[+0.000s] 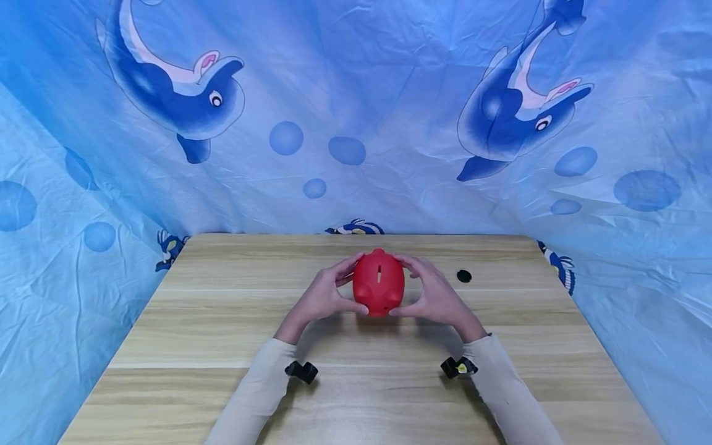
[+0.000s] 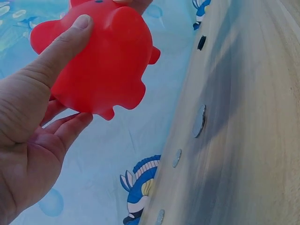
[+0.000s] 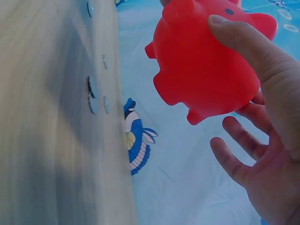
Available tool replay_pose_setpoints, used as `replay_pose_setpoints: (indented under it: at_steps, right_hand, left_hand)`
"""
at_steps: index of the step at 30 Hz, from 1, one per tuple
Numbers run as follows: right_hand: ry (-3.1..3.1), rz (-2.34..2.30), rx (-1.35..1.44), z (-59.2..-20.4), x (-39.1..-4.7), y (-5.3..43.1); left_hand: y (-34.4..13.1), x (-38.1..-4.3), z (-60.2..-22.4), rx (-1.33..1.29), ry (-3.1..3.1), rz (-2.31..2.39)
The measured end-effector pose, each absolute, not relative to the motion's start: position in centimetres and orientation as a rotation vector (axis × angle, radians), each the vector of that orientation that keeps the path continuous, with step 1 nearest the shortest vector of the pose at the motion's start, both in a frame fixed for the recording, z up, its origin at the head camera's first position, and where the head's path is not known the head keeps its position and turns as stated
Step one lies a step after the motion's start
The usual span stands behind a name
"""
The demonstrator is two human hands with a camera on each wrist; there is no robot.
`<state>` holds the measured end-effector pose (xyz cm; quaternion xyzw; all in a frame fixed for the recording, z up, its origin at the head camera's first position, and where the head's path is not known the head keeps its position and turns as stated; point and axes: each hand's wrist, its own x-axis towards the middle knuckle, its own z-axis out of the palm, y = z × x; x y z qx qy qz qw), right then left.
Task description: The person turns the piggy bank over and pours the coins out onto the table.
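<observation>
Both hands hold a red piggy bank (image 1: 379, 284) above the wooden table, its coin slot facing up in the head view. My left hand (image 1: 329, 292) grips its left side, thumb on the near face and fingers behind. On the opposite side my right hand (image 1: 434, 293) grips it the same way; some of its fingers stand off the surface in the right wrist view. Beneath the bank, several coins lie on the table, among them a large coin (image 2: 199, 121) and a smaller coin (image 2: 176, 158); the head view hides them. Two coins (image 3: 93, 103) touch or overlap in the right wrist view.
A small black disc (image 1: 464, 276), perhaps a plug, lies right of the hands on the wooden table (image 1: 356, 395). Blue dolphin-printed sheeting (image 1: 400, 111) hangs behind the table and at both sides. Each wrist carries a small black camera (image 1: 301, 372).
</observation>
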<state>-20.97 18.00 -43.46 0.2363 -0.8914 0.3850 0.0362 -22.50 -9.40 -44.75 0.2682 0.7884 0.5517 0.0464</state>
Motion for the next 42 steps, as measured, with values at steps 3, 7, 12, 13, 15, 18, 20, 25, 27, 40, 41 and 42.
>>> replay_pose_setpoints:
  at_steps: [3, 7, 12, 13, 15, 18, 20, 25, 27, 40, 41, 42]
  right_hand:
    - [-2.710, 1.054, 0.757, -42.6, -20.3, 18.0]
    - [-2.610, 0.808, 0.869, -42.1, -19.7, 17.9]
    - [-2.601, 0.675, 0.917, -43.3, -20.4, 17.6]
    - [-2.605, 0.677, 0.911, -43.5, -20.5, 17.6]
    - [-2.604, 0.688, 0.902, -43.7, -20.7, 17.5]
    - [-2.605, 0.714, 0.888, -43.7, -20.7, 17.5]
    - [-2.609, 0.736, 0.878, -43.7, -20.8, 17.6]
    - [-2.618, 0.822, 0.847, -43.6, -20.8, 17.6]
    - [-2.620, 0.880, 0.837, -43.6, -20.8, 17.5]
    - [-2.678, 0.973, 0.835, -44.8, -20.5, 17.7]
    - [-2.675, 0.987, 0.831, -44.8, -20.3, 17.7]
    - [-2.661, 1.000, 0.831, -44.8, -20.3, 17.7]
  left_hand:
    - [-9.3, -22.3, -44.6, 0.928, 2.478, 1.640]
    - [-9.2, -22.1, -45.2, 1.097, 2.560, 1.594]
    - [-9.3, -22.4, -46.5, 1.040, 2.548, 1.588]
    - [-9.3, -22.5, -46.5, 1.022, 2.545, 1.593]
    - [-9.4, -22.6, -46.4, 1.015, 2.548, 1.593]
    - [-9.6, -22.7, -46.0, 1.009, 2.562, 1.561]
    - [-9.6, -22.7, -45.6, 0.998, 2.579, 1.532]
    - [-9.7, -22.6, -44.6, 0.969, 2.578, 1.498]
    - [-9.9, -22.6, -44.2, 0.943, 2.559, 1.512]
    - [-10.2, -22.4, -45.3, 0.906, 2.530, 1.479]
    - [-10.3, -22.2, -45.3, 0.914, 2.528, 1.477]
    - [-10.2, -22.2, -45.3, 0.936, 2.532, 1.480]
